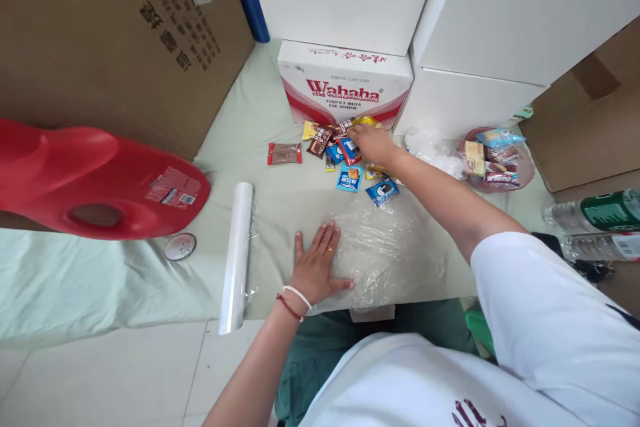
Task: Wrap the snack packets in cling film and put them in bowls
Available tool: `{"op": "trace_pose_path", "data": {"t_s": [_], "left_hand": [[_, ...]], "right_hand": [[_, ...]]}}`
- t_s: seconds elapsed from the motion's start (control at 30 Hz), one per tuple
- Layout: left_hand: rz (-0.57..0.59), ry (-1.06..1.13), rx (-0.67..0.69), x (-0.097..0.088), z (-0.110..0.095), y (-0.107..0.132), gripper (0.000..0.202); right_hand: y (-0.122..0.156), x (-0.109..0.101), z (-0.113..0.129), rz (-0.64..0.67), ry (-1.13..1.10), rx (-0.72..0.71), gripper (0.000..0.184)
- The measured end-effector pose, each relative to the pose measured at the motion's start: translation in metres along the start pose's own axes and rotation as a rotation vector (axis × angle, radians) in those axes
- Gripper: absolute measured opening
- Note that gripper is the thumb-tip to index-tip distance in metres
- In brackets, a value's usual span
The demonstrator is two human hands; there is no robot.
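My left hand [316, 267] lies flat with spread fingers at the left edge of a crumpled sheet of clear plastic wrap [390, 253]. Beyond the wrap, my right hand [373, 143] reaches over a pile of small wrapped snacks. Its fingers bend down onto the packets; whether one is gripped I cannot make out. Around it lie a brown cocoa packet [320, 141], a red-and-blue packet [349, 151], a light blue packet [349, 179] and a blue packet [383, 192]. A brown bar with red ends [285, 153] sits apart on the left. My right hand hides part of the pile.
A roll of plastic wrap [237, 257] overhangs the table's front edge. On the left are a red jug [150, 180], a round lid [180, 247] and a cardboard box [150, 27]. A Wahaba carton [345, 87] stands behind, with a snack bowl [527, 170] and bottles [595, 213] to the right.
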State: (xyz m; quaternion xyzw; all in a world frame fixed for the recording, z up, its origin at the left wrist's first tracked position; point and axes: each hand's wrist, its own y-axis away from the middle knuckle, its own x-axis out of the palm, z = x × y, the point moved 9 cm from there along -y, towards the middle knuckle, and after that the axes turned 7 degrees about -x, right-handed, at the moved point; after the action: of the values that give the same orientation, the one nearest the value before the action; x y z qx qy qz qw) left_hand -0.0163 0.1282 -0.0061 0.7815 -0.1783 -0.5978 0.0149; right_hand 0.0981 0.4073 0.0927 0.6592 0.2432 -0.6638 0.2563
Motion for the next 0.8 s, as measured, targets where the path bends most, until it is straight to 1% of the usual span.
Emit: {"op": "trace_pose_path", "data": {"t_s": [0.07,0.13,0.17,0.23,0.3,0.33,0.37,0.4,0.47,0.53,0.6,0.63,0.67,0.7,0.73,0.8], "left_hand": [[-0.025,0.003,0.011,0.0,0.0,0.0,0.118],[-0.047,0.007,0.024,-0.001,-0.001,0.001,0.119],[-0.053,0.009,0.029,-0.001,-0.001,0.001,0.118],[-0.055,0.012,0.036,-0.001,-0.001,0.001,0.118],[-0.047,0.019,0.04,-0.002,-0.002,0.001,0.118],[-0.043,0.023,0.04,-0.002,-0.002,0.001,0.118],[-0.039,0.027,0.04,-0.002,-0.002,0.0,0.118],[-0.035,0.03,0.039,-0.002,-0.002,0.0,0.119],[-0.026,0.033,0.033,-0.002,-0.002,0.0,0.12],[-0.01,0.032,0.028,0.0,-0.001,-0.001,0.12],[0.006,0.027,0.03,0.001,0.0,-0.001,0.121],[0.013,0.022,0.032,0.001,0.0,-0.001,0.121],[0.019,0.018,0.034,0.002,0.001,-0.001,0.121],[0.025,0.015,0.035,0.002,0.001,-0.001,0.121],[0.028,0.014,0.039,0.002,0.001,-0.001,0.121],[0.029,0.015,0.046,0.001,0.0,-0.001,0.12]], "right_hand": [[0.016,-0.01,-0.023,-0.074,-0.006,0.113,0.048],[0.042,-0.02,-0.055,-0.114,-0.026,0.294,0.054],[0.057,-0.022,-0.073,-0.105,-0.039,0.391,0.054],[0.083,-0.021,-0.099,-0.009,-0.054,0.527,0.052],[0.1,-0.021,-0.11,0.079,-0.051,0.576,0.055],[0.103,-0.022,-0.108,0.086,-0.044,0.58,0.058],[0.102,-0.025,-0.103,0.063,-0.035,0.572,0.06],[0.097,-0.028,-0.092,0.022,-0.031,0.553,0.059],[0.079,-0.027,-0.062,-0.041,-0.05,0.49,0.049],[0.055,-0.013,-0.027,-0.038,-0.1,0.425,0.047],[0.034,0.004,0.0,-0.015,-0.131,0.4,0.056],[0.025,0.012,0.009,-0.007,-0.132,0.395,0.06],[0.019,0.017,0.015,-0.005,-0.129,0.395,0.06],[0.016,0.021,0.017,-0.009,-0.125,0.403,0.056],[0.015,0.021,0.016,-0.018,-0.125,0.418,0.049],[0.023,0.015,0.006,-0.056,-0.138,0.468,0.038]]}}
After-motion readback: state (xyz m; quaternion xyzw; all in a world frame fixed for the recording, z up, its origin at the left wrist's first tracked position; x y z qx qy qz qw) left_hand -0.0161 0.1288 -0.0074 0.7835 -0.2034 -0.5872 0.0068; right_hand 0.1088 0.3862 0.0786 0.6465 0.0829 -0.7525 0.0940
